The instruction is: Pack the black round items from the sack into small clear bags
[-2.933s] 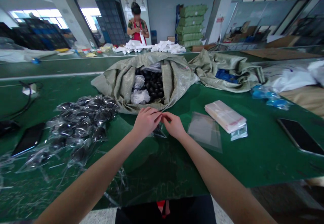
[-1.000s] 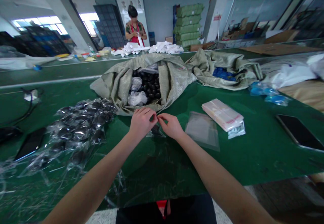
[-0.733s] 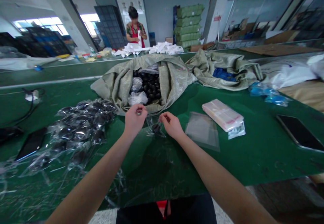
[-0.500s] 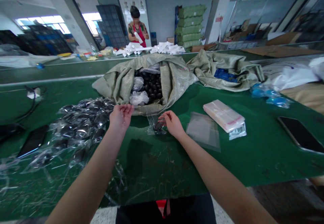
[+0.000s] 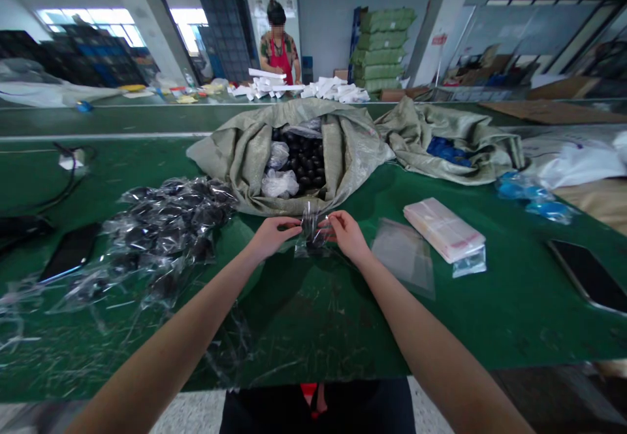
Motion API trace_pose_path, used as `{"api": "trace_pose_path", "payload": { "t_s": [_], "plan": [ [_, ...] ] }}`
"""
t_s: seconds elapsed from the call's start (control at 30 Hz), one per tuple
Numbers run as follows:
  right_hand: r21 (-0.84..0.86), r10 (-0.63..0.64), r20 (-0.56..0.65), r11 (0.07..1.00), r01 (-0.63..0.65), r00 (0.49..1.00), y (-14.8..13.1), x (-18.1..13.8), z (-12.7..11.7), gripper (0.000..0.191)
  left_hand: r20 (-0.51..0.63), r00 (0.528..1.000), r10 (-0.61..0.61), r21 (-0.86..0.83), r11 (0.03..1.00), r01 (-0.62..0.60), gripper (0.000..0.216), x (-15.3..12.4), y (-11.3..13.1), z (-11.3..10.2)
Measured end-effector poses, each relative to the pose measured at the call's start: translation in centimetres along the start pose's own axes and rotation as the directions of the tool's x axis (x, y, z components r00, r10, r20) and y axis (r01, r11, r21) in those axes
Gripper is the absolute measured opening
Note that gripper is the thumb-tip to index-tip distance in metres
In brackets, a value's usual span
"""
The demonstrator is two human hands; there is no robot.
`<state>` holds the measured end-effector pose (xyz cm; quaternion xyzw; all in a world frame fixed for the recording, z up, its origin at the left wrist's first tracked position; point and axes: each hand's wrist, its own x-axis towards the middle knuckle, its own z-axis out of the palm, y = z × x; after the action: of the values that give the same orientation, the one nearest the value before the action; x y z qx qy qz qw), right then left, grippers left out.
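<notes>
The person at the near edge is leaning both forearms over the green tabletop [image 5: 465, 316], and between the two hands a small clear bag [image 5: 315, 241] with something dark inside is standing up, just short of the big sack. The right hand [image 5: 349, 236] is grasping that bag at its right side, fingers curling against the film. The left hand [image 5: 273, 236] is bringing thumb and fingertips together at the bag's left edge; I can't tell whether they are pinching it or only touching. Just beyond, the greyish sack [image 5: 360, 146] is lying open, showing black rounded pieces [image 5: 307, 163] and crumpled pale plastic [image 5: 280, 184]. To the left, a heap of bagged dark pieces [image 5: 169, 225] is glinting, with a dark phone [image 5: 73, 248] lying beside it. To the right of the right hand, some flat clear film [image 5: 404, 257] is lying near a banded stack of clear bags [image 5: 443, 228], and another phone [image 5: 590, 274] is resting farther right. A second sack [image 5: 411, 130] is slumping at far right, showing something blue [image 5: 448, 151] within. At the far counter, a person in a red apron [image 5: 281, 61] is standing behind a jumble of white pieces [image 5: 333, 89].
</notes>
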<state>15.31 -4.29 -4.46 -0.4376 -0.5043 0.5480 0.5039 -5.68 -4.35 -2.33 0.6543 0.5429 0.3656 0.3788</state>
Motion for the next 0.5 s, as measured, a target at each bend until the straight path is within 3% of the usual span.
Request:
{"api": "trace_pose_path", "payload": {
  "t_s": [0.13, 0.37, 0.5],
  "plan": [
    [0.016, 0.016, 0.014, 1.000, -0.016, 1.000, -0.05, 0.14, -0.26, 0.014, 0.004, 1.000, 0.031, -0.047, 0.998, -0.030, 0.030, 0.84, -0.71, 0.31],
    [0.058, 0.043, 0.020, 0.997, -0.044, 0.999, -0.18, 0.32, -0.43, 0.021, 0.020, 0.997, -0.080, -0.128, 0.988, 0.082, 0.032, 0.90, -0.90, 0.76],
    [0.061, 0.050, 0.023, 0.997, -0.051, 0.999, -0.33, 0.36, -0.52, 0.021, 0.028, 0.998, -0.056, -0.137, 0.989, 0.059, 0.033, 1.22, -1.03, 0.93]
  ]
}}
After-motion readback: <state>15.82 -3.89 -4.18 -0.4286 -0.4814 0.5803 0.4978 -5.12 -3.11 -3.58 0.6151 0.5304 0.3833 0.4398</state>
